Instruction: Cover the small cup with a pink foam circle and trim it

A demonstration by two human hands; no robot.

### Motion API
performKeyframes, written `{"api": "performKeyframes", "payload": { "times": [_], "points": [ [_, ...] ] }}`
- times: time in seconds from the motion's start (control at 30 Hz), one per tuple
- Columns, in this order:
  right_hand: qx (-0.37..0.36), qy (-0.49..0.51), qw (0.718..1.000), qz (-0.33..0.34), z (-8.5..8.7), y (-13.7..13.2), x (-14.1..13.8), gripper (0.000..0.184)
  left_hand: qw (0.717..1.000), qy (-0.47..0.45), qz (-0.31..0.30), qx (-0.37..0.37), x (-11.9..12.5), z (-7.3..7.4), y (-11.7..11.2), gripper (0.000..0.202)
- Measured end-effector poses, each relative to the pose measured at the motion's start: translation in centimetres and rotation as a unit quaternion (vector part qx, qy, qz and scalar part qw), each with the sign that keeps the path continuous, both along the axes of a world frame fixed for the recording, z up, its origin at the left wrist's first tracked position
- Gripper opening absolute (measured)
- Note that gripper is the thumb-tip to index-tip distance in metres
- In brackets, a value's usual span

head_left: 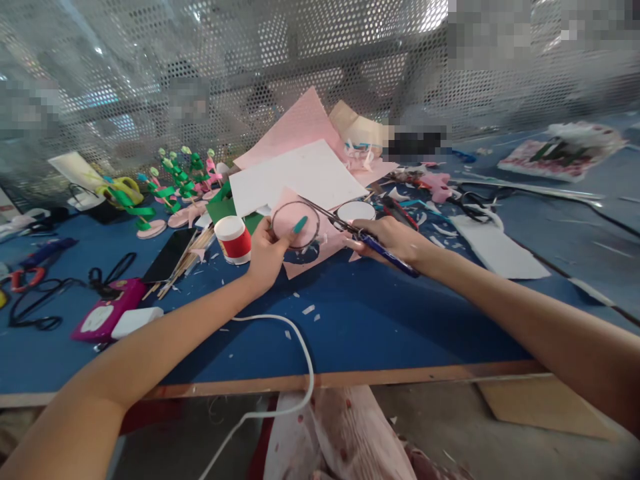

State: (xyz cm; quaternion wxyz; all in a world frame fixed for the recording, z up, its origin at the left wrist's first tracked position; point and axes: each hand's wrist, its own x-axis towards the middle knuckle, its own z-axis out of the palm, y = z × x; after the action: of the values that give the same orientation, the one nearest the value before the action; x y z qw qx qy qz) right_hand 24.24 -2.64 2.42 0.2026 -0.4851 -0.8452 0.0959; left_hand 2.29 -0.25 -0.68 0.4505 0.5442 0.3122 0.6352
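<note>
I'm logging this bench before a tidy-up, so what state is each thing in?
Pink paper: marked with a circle, held in the left hand
Blue-handled cutting tool: gripped in the right hand, blade opening unclear
White sheet: lying over a larger pink sheet
Red-labelled tub: upright
Paper flowers: standing on pink bases
Thin sticks: lying loose
White cable: slack, hanging over the table edge
</note>
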Motion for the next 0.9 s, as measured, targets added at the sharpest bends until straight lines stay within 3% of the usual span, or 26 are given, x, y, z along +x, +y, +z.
{"api": "performKeyframes", "payload": {
  "times": [0.13,0.4,0.9],
  "points": [
    [0.021,0.027,0.999,0.021,-0.2,0.1,-0.1,0.046,0.999,-0.015,0.032,0.004,-0.2,0.0,0.2,0.025],
    [0.031,0.041,0.998,0.046,-0.6,0.3,0.2,0.045,1.000,-0.013,-0.002,-0.025,-0.1,0.0,-0.1,0.031],
    [0.025,0.047,0.996,0.066,-1.1,1.0,1.0,0.042,1.000,0.008,0.015,-0.006,0.0,0.3,-0.2,0.030]
  ]
}}
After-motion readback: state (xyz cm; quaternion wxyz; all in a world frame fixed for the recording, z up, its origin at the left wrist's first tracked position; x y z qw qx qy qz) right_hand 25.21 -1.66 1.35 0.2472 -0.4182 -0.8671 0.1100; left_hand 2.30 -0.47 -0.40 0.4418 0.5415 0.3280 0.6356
